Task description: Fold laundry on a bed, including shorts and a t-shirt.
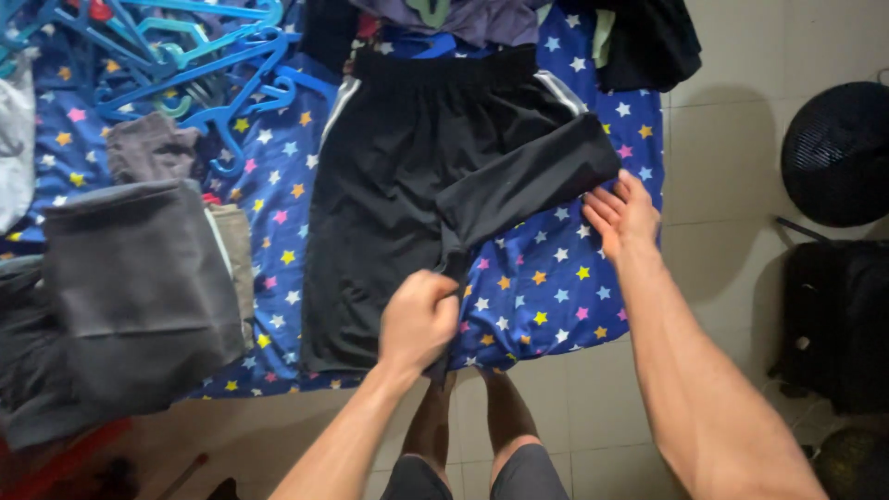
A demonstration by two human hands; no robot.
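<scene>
On star-print bedsheet (546, 278), black shorts (389, 185) are lying btwn our hands: left hand (419, 319) is pinching crotch, right hand (622, 215), fingers spread, is touching folded leg's hem.

Shorts (389, 185) on sheet (546, 278) — hangers (194, 65) behind-left.

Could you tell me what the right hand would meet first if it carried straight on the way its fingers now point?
The right hand lies open, its fingertips at the hem of the folded-up leg of the black shorts. Going straight on, up and left, it would probably meet that leg at once, though whether they already touch is unclear.
</scene>
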